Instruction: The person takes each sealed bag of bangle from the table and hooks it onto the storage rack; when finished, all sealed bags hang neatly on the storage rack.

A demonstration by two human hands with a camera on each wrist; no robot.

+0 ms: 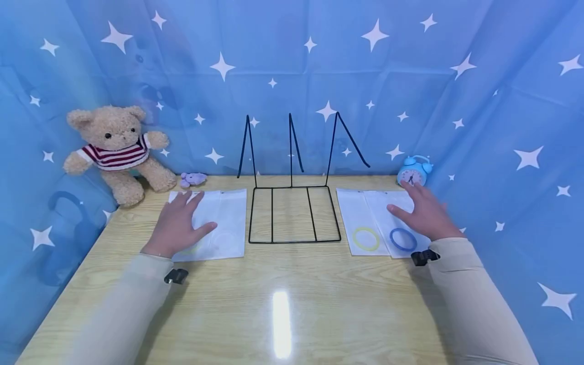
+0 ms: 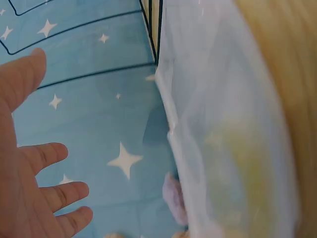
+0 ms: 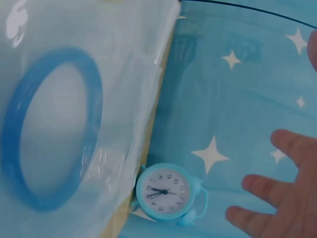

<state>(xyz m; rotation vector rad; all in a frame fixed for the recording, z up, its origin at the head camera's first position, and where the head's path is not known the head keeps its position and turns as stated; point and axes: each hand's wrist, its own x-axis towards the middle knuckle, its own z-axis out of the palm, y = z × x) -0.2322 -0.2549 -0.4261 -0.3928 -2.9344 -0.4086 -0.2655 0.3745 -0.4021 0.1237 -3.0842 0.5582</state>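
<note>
Here, arms [image 1: 472, 299] outstretched, left hand [image 1: 179, 225] spread above pale bags [image 1: 232, 223], right hand [image 1: 426, 214] spread near blue ring [image 3: 12, 139]

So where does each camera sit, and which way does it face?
Head: worn on the person's head, looking forward and down at the rack, bear and clock; left hand, right hand and sleeves show.
Left wrist: worn there, looking ahead at a bag and the curtain; thumb and three fingers show.
Right wrist: worn there, looking ahead over another bag with a blue ring; part of the right hand shows.
Shared: head and right wrist both show the clock and blue ring.
</note>
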